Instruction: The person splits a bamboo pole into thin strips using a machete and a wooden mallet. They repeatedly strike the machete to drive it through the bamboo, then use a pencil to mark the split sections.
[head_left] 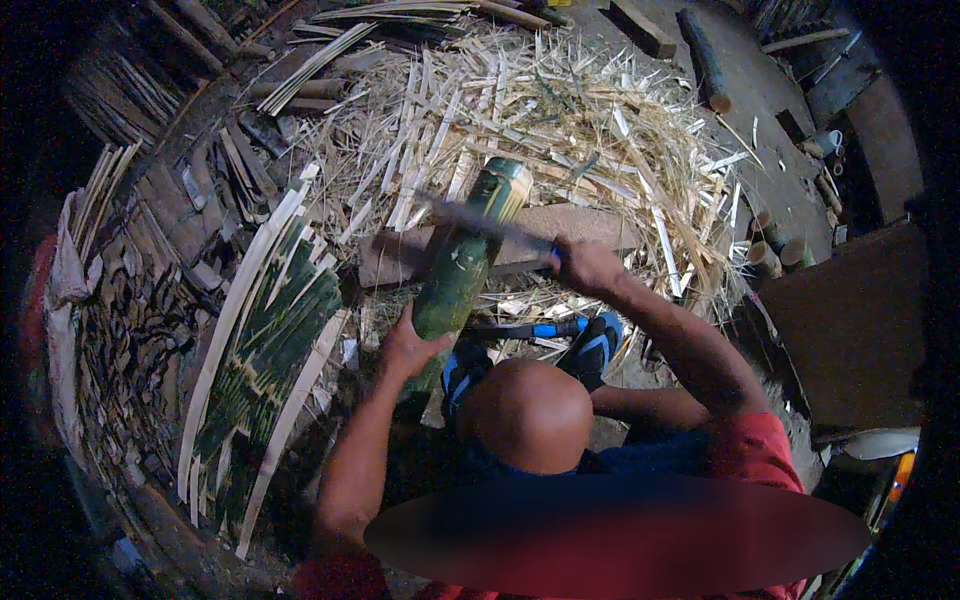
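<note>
At the lower edge, between red sleeves (752, 448), a bare knee (530, 412) rises, with black-and-blue shoes (597, 348) just beyond it and a blue-and-black handle (540, 330) lying between them. To the left of the knee, the left hand (405, 345) grips the lower part of a green bamboo section (455, 275), its thumb laid along the side. The bamboo slants away from that hand, up and to the right, and rests across a wooden plank (590, 228); its far end shows a pale, stripped patch. Right of the bamboo, the right hand (590, 268) is closed round the handle of a knife (490, 222), whose motion-blurred blade crosses over the upper half; whether it touches cannot be told. Farther left lie split bamboo strips (265, 340). Beyond the plank spreads a heap of pale shavings (590, 120), and past it, a dark log (705, 60).
</note>
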